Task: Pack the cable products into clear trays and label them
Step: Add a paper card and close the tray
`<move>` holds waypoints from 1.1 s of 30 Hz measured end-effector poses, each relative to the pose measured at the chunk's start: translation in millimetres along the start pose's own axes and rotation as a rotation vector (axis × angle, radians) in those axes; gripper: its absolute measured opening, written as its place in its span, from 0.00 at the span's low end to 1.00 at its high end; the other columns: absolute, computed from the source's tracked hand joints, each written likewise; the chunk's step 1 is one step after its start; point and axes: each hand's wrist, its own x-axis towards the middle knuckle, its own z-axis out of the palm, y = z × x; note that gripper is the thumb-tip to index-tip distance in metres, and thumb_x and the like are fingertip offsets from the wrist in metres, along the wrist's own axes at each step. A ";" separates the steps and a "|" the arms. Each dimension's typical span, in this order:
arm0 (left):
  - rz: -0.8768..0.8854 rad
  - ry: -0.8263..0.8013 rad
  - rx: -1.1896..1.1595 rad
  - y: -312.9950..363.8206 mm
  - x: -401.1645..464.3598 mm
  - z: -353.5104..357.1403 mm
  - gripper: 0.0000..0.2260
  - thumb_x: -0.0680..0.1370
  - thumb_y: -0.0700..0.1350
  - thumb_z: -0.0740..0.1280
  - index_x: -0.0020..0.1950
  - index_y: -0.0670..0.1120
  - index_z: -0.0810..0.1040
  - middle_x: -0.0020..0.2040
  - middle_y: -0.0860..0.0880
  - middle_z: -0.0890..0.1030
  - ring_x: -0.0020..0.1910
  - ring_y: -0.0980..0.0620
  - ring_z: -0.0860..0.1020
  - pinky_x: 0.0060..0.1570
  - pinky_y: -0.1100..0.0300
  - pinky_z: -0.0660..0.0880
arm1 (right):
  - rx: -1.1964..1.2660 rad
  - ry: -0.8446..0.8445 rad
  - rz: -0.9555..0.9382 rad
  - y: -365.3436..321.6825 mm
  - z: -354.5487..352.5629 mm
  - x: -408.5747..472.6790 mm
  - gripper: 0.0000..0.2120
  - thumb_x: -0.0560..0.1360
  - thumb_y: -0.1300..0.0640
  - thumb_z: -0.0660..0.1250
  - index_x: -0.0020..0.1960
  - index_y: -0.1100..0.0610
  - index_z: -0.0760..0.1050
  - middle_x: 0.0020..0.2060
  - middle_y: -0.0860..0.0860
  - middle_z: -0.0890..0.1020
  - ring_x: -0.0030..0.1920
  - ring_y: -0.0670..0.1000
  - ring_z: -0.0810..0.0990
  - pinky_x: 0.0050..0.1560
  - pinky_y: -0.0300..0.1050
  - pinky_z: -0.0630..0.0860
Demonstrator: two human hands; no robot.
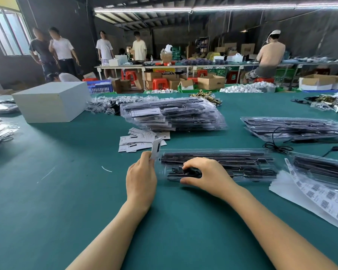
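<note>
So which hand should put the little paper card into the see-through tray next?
Probably the left hand: it already pinches the small white paper card beside the clear plastic tray's left end. The right hand is busy pressing the black cable part into that tray.

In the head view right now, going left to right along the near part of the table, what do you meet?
Left hand pinching a white card → right hand on the clear tray → barcode label sheets.

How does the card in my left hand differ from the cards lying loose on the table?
The held card stands upright, pinched by the left hand; the loose cards lie flat in a scattered pile. It is single; they overlap. Both are white with dark print.
</note>
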 end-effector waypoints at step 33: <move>0.693 0.235 0.130 6.5 -8.6 -6.7 0.07 0.70 0.37 0.68 0.40 0.47 0.84 0.42 0.54 0.84 0.36 0.53 0.82 0.46 0.55 0.72 | -0.225 0.159 -0.054 -2.3 5.7 12.1 0.08 0.80 0.52 0.59 0.51 0.53 0.75 0.33 0.54 0.81 0.37 0.59 0.77 0.34 0.49 0.62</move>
